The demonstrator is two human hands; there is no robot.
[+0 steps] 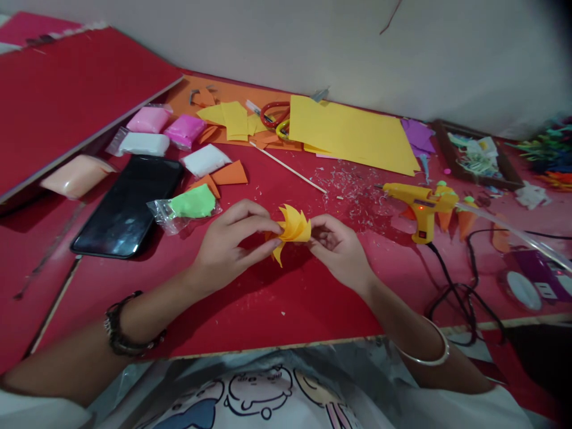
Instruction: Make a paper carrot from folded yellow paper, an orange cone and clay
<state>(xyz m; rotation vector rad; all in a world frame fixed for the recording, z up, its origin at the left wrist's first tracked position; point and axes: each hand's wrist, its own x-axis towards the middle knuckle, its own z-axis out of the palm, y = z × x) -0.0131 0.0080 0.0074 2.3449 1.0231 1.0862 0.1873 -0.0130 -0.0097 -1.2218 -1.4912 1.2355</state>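
A small yellow paper flower (295, 225) with pointed, overlapping petals is held above the red table (286, 310), between my two hands. The thumb and fingers of my left hand (236, 241) pinch its left side, where a bit of orange shows. On the other side, the curled fingers of my right hand (337, 247) meet the flower's right edge. One pointed petal hangs down below my left thumb. The tips of my right fingers are partly hidden behind the flower.
A yellow glue gun (420, 202) with a black cord lies at right. Left are a black phone (129, 205) and a green clay packet (192, 202). Behind are yellow sheets (353, 131), red-handled scissors (273, 113), a thin stick (288, 167) and a brown tray (476, 158).
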